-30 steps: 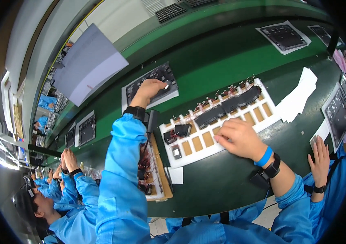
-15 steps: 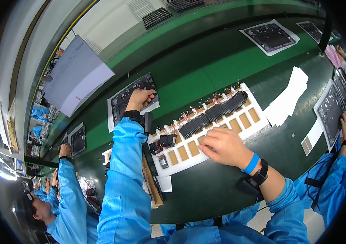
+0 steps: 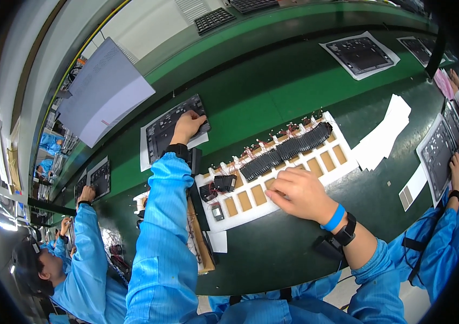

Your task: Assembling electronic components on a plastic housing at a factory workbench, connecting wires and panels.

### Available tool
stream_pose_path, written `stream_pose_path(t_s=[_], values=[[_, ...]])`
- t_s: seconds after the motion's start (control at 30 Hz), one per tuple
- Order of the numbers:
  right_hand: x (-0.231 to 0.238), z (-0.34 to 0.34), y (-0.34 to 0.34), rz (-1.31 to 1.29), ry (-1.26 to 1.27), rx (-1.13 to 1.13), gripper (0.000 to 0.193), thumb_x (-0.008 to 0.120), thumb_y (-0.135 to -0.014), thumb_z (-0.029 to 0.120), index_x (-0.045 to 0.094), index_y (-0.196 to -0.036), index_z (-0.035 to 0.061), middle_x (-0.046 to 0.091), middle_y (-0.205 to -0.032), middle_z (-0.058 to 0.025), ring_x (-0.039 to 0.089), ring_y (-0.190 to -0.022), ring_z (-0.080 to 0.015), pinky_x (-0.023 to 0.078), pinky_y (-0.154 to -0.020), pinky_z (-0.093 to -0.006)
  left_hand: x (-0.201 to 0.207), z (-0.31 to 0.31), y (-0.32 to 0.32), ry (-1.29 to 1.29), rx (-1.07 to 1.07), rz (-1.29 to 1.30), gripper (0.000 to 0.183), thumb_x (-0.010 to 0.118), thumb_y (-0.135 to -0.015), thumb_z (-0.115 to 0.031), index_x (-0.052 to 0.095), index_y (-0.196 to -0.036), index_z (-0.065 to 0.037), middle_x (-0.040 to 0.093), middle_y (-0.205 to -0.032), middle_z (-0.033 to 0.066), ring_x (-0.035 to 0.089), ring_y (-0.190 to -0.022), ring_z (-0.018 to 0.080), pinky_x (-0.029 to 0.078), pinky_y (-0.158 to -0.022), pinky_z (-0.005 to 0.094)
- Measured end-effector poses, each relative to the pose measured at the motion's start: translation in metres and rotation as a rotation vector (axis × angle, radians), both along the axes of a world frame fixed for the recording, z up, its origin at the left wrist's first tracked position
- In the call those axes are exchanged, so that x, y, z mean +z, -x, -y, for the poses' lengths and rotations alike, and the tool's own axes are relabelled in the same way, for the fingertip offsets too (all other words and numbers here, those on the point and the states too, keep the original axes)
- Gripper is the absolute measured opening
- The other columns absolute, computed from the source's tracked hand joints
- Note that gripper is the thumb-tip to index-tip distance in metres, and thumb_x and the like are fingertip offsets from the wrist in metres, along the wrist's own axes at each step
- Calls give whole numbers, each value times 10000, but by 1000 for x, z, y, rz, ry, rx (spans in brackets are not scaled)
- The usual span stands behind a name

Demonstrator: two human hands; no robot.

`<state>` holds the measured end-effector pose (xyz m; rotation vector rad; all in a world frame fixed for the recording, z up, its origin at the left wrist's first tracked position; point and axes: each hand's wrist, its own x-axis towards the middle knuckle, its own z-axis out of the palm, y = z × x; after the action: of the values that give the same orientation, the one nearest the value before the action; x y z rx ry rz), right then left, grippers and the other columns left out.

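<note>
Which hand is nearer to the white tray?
Right: the right hand is partly over the white tray; the left hand is away from it, over the black panel.

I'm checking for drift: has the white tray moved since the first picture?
No, the white tray keeps its place on the bench beside the papers.

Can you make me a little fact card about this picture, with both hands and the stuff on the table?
Left hand: at a dark flat panel; whether it holds anything is hidden
Right hand: fingers curled, over the white tray; hard to see if it holds something
In the tray: a long row of black parts
Under the panel: white paper
Right of the tray: fanned white sheets
Nearby, left: a co-worker's hand at another dark panel
</note>
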<state>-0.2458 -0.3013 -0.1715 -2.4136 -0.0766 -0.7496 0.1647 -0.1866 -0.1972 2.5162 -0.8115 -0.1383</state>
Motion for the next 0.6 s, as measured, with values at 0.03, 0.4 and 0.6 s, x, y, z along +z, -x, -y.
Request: stream_pose_path(t_s=[0.03, 0.4, 0.6], values=[[0, 0, 0, 1, 0, 0, 159, 693, -867, 200, 643, -771, 84, 599, -736, -59, 632, -738, -265, 513, -664, -396, 0, 0, -1, -14, -21, 8, 454, 744, -816, -425, 708, -986, -6, 725, -953, 205, 701, -900, 359, 534, -815, 422], [-2, 0, -1, -4, -3, 3, 160, 690, -864, 196, 643, -763, 82, 606, -734, -60, 634, -741, -267, 511, -660, -393, 2, -12, -10, -44, -68, 47, 376, 727, -875, -172, 602, -1154, 47, 677, -818, 112, 656, -651, 150, 528, -587, 301], [-2, 0, 0, -8, -10, -6, 163, 693, -862, 201, 644, -757, 85, 605, -731, -59, 638, -748, -266, 514, -669, -396, 13, -15, 10, 82, 58, -144, 362, 752, -827, -242, 705, -1099, -8, 743, -960, 161, 741, -818, 274, 565, -806, 349]])
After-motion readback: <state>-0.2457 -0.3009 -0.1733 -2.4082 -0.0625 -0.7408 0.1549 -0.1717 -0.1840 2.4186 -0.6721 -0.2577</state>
